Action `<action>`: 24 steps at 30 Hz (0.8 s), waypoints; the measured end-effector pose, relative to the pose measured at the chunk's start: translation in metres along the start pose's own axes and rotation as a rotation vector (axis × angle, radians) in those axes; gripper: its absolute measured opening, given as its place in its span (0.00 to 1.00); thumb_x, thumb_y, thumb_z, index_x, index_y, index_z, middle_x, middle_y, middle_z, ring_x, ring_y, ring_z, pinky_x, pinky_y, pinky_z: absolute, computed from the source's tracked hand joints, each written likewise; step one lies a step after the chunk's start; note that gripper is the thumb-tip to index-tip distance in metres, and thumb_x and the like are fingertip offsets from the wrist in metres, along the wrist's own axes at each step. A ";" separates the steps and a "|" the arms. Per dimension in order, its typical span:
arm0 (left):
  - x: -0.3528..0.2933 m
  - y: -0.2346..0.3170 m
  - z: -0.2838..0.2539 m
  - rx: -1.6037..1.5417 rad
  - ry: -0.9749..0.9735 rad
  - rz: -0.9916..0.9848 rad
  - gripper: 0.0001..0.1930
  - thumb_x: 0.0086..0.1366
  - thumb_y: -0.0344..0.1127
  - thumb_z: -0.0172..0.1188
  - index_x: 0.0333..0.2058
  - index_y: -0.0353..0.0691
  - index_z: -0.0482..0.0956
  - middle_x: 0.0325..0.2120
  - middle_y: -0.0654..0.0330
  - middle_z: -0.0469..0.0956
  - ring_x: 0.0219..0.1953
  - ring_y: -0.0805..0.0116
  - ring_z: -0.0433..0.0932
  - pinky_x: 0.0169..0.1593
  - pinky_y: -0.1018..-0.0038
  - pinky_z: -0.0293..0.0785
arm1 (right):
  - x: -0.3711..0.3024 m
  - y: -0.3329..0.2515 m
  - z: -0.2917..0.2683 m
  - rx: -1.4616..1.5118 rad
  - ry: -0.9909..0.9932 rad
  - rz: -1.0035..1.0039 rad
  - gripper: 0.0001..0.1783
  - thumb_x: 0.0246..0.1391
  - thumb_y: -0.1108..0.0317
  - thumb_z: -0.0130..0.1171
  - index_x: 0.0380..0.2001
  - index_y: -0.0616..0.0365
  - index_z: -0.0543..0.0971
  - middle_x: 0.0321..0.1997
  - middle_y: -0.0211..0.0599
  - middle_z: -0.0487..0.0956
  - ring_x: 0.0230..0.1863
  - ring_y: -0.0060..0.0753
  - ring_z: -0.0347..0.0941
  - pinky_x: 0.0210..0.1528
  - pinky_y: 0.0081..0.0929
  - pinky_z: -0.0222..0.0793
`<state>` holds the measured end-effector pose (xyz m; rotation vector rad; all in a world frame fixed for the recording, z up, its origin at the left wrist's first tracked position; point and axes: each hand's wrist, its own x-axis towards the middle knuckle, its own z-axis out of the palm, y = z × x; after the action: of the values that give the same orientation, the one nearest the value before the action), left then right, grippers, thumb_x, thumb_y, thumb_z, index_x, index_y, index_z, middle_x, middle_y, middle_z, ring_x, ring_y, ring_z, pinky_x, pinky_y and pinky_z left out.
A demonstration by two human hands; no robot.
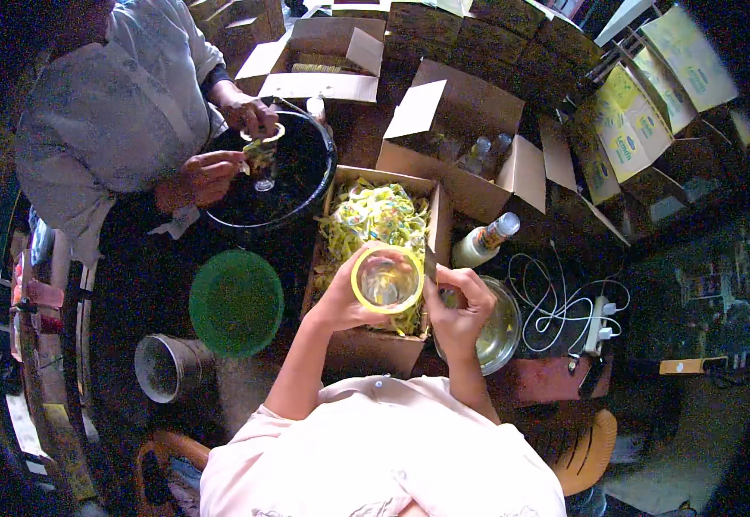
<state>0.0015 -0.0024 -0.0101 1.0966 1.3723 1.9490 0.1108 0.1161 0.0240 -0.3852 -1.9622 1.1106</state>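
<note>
My left hand [346,295] is wrapped round a clear glass [387,280] with a bright yellow rim, its mouth facing up. Beside it, my right hand [463,312] is closed in a pinch on a thin, dark, flat piece [430,277] held close to the rim; its exact kind is hard to make out. Below both hands stands a cardboard box [437,194] heaped with yellow-green strips [375,211]. Partly hidden under my right hand is a round, clear bowl [506,332].
Across at left, a person's hands [207,177] hold another yellow-rimmed glass [261,159] over a black tub [328,177]. A green round lid or basin [237,303] and grey bucket [158,369] stand left. Right are a bottle [483,241], white cables [556,302] and open cartons [521,164].
</note>
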 end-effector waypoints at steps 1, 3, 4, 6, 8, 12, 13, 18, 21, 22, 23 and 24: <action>0.001 0.001 0.000 0.017 0.016 0.029 0.33 0.36 0.31 0.69 0.44 0.35 0.65 0.41 0.59 0.69 0.45 0.69 0.68 0.51 0.73 0.63 | 0.000 -0.002 0.000 -0.035 0.031 -0.017 0.10 0.31 0.81 0.63 0.23 0.60 0.77 0.22 0.36 0.77 0.24 0.27 0.74 0.29 0.20 0.68; -0.001 0.001 0.001 0.003 0.025 0.012 0.32 0.38 0.32 0.66 0.45 0.34 0.65 0.41 0.58 0.69 0.45 0.69 0.68 0.52 0.72 0.62 | -0.002 -0.003 0.000 -0.072 0.061 -0.033 0.10 0.31 0.81 0.63 0.23 0.60 0.77 0.22 0.36 0.76 0.24 0.27 0.74 0.29 0.20 0.68; -0.002 0.000 0.002 -0.011 0.049 0.014 0.33 0.38 0.32 0.66 0.46 0.34 0.64 0.42 0.58 0.68 0.46 0.69 0.68 0.52 0.72 0.62 | -0.003 -0.003 0.001 -0.071 0.060 -0.038 0.10 0.31 0.81 0.63 0.23 0.60 0.77 0.22 0.36 0.76 0.24 0.27 0.74 0.28 0.20 0.68; -0.004 -0.003 0.006 -0.026 0.073 0.017 0.33 0.38 0.32 0.65 0.47 0.33 0.63 0.42 0.58 0.68 0.47 0.69 0.67 0.52 0.72 0.61 | -0.005 -0.003 0.002 -0.071 0.059 -0.043 0.10 0.32 0.81 0.63 0.23 0.60 0.77 0.22 0.36 0.76 0.24 0.27 0.74 0.28 0.20 0.68; -0.005 -0.005 0.010 -0.141 0.124 0.034 0.34 0.39 0.32 0.64 0.48 0.34 0.61 0.43 0.58 0.67 0.47 0.69 0.66 0.53 0.72 0.60 | -0.006 -0.006 0.003 -0.084 0.037 -0.076 0.10 0.32 0.80 0.63 0.23 0.60 0.77 0.22 0.36 0.76 0.24 0.26 0.74 0.28 0.20 0.68; -0.008 -0.008 0.012 -0.024 0.128 0.040 0.35 0.39 0.32 0.65 0.48 0.35 0.60 0.43 0.58 0.66 0.47 0.69 0.66 0.53 0.72 0.60 | -0.008 -0.009 0.004 -0.084 0.039 -0.084 0.10 0.32 0.80 0.63 0.24 0.60 0.77 0.22 0.37 0.76 0.24 0.27 0.74 0.28 0.20 0.69; -0.008 -0.009 0.012 0.056 0.128 0.025 0.35 0.38 0.32 0.65 0.48 0.35 0.60 0.43 0.58 0.66 0.47 0.69 0.66 0.52 0.72 0.61 | -0.008 -0.010 0.005 -0.096 0.032 -0.083 0.10 0.32 0.80 0.63 0.24 0.60 0.77 0.22 0.37 0.76 0.24 0.27 0.74 0.28 0.20 0.69; -0.009 -0.010 0.012 0.079 0.105 0.016 0.36 0.37 0.32 0.68 0.47 0.37 0.61 0.41 0.59 0.66 0.46 0.70 0.67 0.52 0.73 0.62 | -0.003 -0.012 0.002 -0.101 0.039 -0.121 0.11 0.32 0.82 0.62 0.25 0.60 0.77 0.23 0.38 0.76 0.24 0.29 0.74 0.29 0.20 0.69; -0.007 -0.007 0.010 0.142 0.059 0.043 0.36 0.36 0.31 0.68 0.46 0.37 0.62 0.40 0.60 0.66 0.45 0.70 0.67 0.51 0.73 0.62 | -0.001 -0.010 -0.001 -0.102 0.022 -0.095 0.12 0.31 0.83 0.61 0.26 0.60 0.78 0.23 0.37 0.76 0.25 0.29 0.74 0.29 0.20 0.69; -0.007 -0.005 0.011 0.136 0.030 0.028 0.36 0.36 0.31 0.68 0.46 0.37 0.62 0.40 0.60 0.65 0.45 0.69 0.67 0.51 0.73 0.62 | -0.001 -0.008 -0.001 -0.088 0.010 -0.092 0.13 0.31 0.83 0.60 0.26 0.60 0.78 0.23 0.37 0.77 0.25 0.29 0.74 0.29 0.20 0.69; -0.006 -0.003 0.011 0.130 0.001 0.014 0.36 0.35 0.31 0.68 0.46 0.37 0.62 0.40 0.60 0.65 0.45 0.69 0.67 0.51 0.73 0.62 | 0.000 -0.006 -0.002 -0.073 -0.002 -0.089 0.13 0.31 0.83 0.60 0.26 0.60 0.78 0.23 0.37 0.77 0.25 0.28 0.74 0.30 0.20 0.69; -0.005 -0.003 0.011 0.130 0.000 0.013 0.36 0.35 0.31 0.68 0.46 0.37 0.62 0.40 0.60 0.65 0.45 0.69 0.67 0.51 0.73 0.62 | 0.000 -0.007 -0.002 -0.074 -0.001 -0.087 0.13 0.31 0.83 0.60 0.26 0.60 0.78 0.23 0.37 0.77 0.25 0.28 0.74 0.30 0.20 0.69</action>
<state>0.0131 0.0003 -0.0126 1.1672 1.5129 1.8911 0.1134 0.1136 0.0299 -0.3348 -2.0064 0.9851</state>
